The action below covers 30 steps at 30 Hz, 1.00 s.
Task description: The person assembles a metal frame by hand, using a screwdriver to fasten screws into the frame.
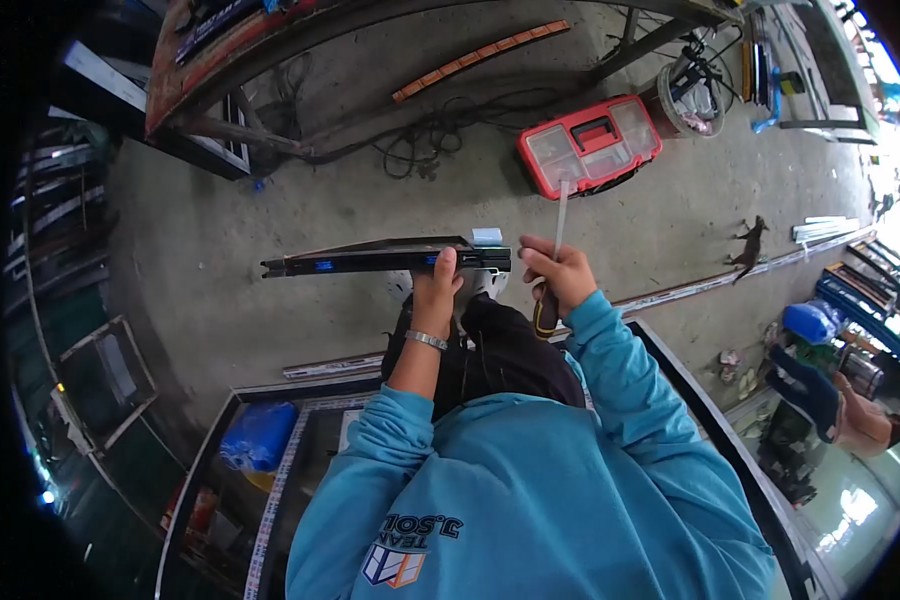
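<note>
My left hand (434, 298) is closed around the long black bars (370, 264), with my thumb on top. I have them nearer their right end, and they lie sideways in front of me, up over my feet. My right hand (568, 278) is wrapped around a long tool (544, 315) by its black and yellow handle, and its thin silver blade points away from me, toward the red toolbox (592, 150). I can't tell if the tip touches the box.

The bars look stiff, and I guess they are not too heavy, since one hand has them. The long left end may want to tip down, so the middle seems the best place to hold. They look smooth, so they might slide or scratch. A small pale block (487, 236) sits at their right end. The tool's handle looks easy to grip.
</note>
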Each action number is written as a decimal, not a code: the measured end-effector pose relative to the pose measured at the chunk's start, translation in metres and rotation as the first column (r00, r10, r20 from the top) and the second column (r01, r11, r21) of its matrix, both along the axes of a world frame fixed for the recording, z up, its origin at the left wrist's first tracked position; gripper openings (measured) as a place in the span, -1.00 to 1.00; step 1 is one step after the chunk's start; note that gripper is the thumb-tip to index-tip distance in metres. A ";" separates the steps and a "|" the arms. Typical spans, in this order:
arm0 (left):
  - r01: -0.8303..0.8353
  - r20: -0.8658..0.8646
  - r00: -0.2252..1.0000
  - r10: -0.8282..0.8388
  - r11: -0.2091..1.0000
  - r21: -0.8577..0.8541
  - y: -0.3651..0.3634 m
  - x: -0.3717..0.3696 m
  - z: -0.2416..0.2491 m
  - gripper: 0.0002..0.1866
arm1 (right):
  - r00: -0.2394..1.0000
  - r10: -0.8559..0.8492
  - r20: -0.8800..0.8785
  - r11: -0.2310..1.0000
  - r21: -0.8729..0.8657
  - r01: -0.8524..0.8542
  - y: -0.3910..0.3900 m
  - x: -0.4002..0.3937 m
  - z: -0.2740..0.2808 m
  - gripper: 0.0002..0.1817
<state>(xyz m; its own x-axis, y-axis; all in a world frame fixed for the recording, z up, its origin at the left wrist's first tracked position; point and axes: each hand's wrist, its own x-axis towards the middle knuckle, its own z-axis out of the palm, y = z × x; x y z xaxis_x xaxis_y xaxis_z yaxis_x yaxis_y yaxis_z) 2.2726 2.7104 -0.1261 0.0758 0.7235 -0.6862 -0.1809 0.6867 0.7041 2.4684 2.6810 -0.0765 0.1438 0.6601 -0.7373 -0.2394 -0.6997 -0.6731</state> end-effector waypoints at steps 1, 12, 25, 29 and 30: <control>0.011 -0.020 1.000 -0.011 1.000 0.004 0.001 -0.001 0.010 -0.39 | 0.987 -0.133 -0.087 0.991 0.019 0.135 -0.008 0.005 -0.006 -0.63; 0.414 -0.933 0.304 0.191 0.856 0.310 0.000 0.012 0.057 0.17 | 0.937 -0.240 -0.255 0.967 0.023 0.254 -0.023 -0.009 -0.024 -0.72; 0.978 -0.903 -0.072 -0.425 0.148 -0.147 0.030 0.031 0.075 -0.51 | 0.854 -0.277 -0.440 0.948 0.017 0.317 -0.048 -0.009 -0.053 -0.79; 0.978 -0.906 -0.066 -0.419 0.154 -0.143 0.025 0.031 0.075 -0.57 | 0.867 -0.240 -0.437 0.951 0.073 0.300 -0.050 -0.012 -0.058 -0.80; 0.979 -0.905 -0.075 -0.419 0.142 -0.147 0.023 0.030 0.075 -0.57 | 0.869 -0.249 -0.428 0.950 0.065 0.305 -0.050 -0.014 -0.059 -0.80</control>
